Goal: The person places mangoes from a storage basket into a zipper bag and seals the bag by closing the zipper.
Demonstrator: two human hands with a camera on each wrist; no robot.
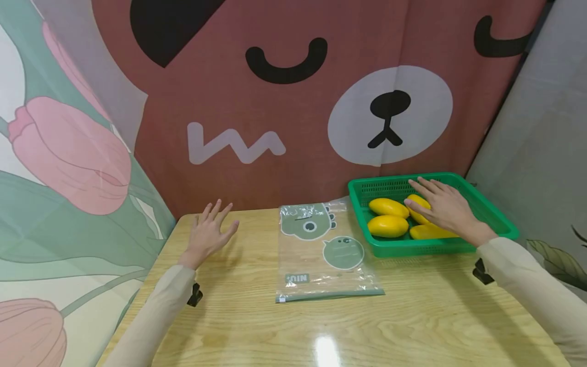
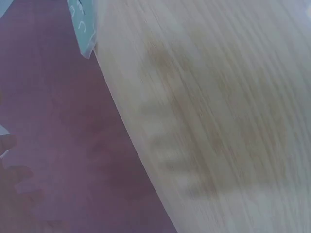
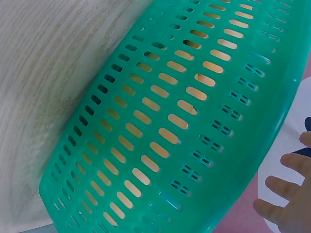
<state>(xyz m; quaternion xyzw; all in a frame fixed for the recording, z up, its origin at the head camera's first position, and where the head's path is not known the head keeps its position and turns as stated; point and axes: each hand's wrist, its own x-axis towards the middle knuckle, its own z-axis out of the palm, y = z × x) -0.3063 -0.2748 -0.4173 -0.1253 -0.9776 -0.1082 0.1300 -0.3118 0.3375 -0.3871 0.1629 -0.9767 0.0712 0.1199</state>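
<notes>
A green plastic basket [image 1: 422,248] stands at the back right of the table with several yellow mangoes [image 1: 387,226] in it. Over its right part my right hand [image 1: 442,206] hovers, fingers spread, holding nothing; it hides some of the fruit from the head view. The slotted basket floor [image 3: 146,116] fills much of the right wrist view, with my fingertips [image 3: 282,187] at the right edge. Left of the basket lies a flat, clear zip bag [image 1: 300,257] with green dinosaur prints. My left hand [image 1: 208,237] is raised over the table's left side, fingers apart, with nothing in it.
The wooden table [image 1: 238,316] runs back to a curtain [image 1: 302,178] printed with a bear's face. A flower-printed cloth [image 1: 69,158] hangs along the left, and a pale cloth [image 1: 541,127] on the right. Black straps show at both wrists.
</notes>
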